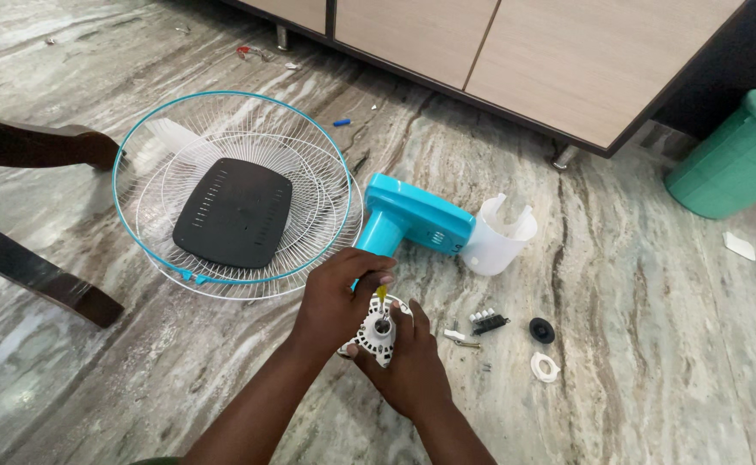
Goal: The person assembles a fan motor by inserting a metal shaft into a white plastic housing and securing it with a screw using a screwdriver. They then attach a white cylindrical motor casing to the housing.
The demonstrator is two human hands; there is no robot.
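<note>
At lower centre, my right hand [408,366] cups a round white slotted motor cover [378,331]. My left hand [336,297] pinches a small yellow-tipped tool [381,294] above it.

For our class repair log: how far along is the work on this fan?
Done: the wire grilles and black plate lie off, the blue housing apart. In hand: the left hand and right hand hold the white motor part. Left: small parts lie loose.

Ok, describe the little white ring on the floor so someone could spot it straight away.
Start at the turquoise fan body lying on the marble floor and go right, past the white cup-shaped cover. The white ring lies just below a round black cap; it alone is white and open-centred.
</note>
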